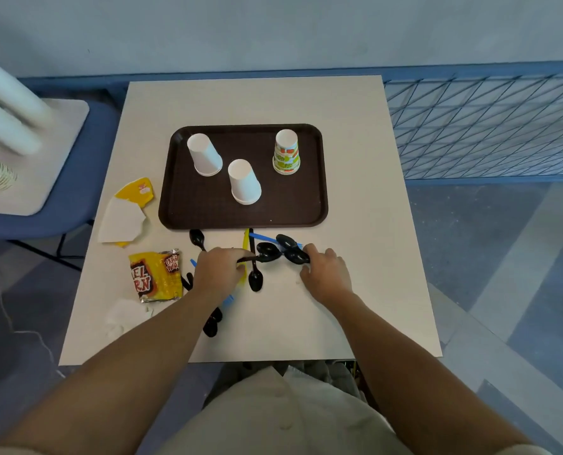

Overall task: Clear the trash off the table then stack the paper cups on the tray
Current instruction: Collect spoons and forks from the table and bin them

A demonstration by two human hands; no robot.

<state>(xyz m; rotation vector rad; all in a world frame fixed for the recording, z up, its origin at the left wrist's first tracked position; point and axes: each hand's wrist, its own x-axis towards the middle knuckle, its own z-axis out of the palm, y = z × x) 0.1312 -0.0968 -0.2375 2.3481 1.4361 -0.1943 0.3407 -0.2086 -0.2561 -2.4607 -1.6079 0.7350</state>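
A dark brown tray (181, 208) lies at the table's middle. On it stand two upside-down white paper cups (204, 155) (244, 182) and a patterned cup stack (286, 152). Several black plastic spoons (296, 255) and blue and yellow straws (260, 238) lie in front of the tray. My left hand (219, 270) grips the handle of one black spoon (268, 252). My right hand (326, 274) rests on the table, its fingers curled against the spoons at the right. More spoons (212, 323) lie under my left forearm.
At the table's left lie a yellow and white wrapper (126, 215), a yellow snack bag (155, 277) and a crumpled white napkin (126, 316). A blue chair (44, 192) stands left of the table. A blue wire fence (487, 126) runs along the right.
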